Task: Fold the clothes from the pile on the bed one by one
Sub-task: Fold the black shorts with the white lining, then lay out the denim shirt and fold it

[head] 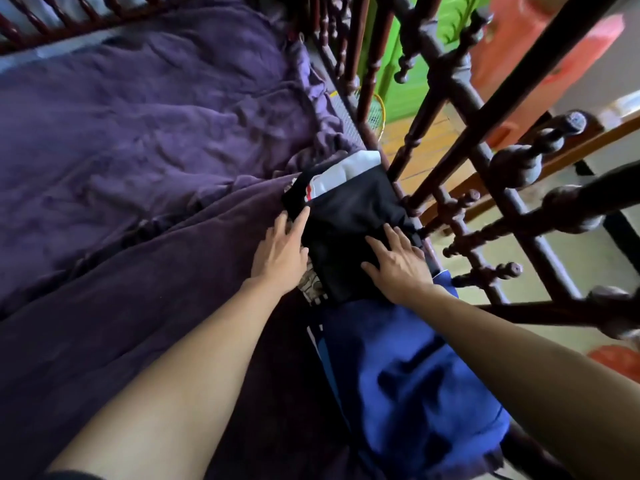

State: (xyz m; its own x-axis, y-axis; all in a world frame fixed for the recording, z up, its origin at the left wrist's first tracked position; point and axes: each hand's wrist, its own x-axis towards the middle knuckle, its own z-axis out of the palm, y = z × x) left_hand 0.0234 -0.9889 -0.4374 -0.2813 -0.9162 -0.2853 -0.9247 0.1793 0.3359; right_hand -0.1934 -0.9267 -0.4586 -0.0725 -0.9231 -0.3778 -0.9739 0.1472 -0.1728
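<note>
Two bare forearms stretched over a rumpled blue garment [408, 382] lying on the bed [138, 133]. Beyond it, the left hand [282, 249] and right hand [398, 268] lay flat on a folded black garment [349, 216], fingers spread and straight, gripping nothing. The black piece sat on a small stack beside the bed rail [509, 202]. It looked soft, light and limp. Pinching its corners or edges would likely serve best, since the fabric could slide.

A folded garment [349, 230] lies atop other clothes [360, 162] at the bed's [138, 133] right edge, beside the railing [467, 209]; a loose garment [398, 375] lies just nearer.
</note>
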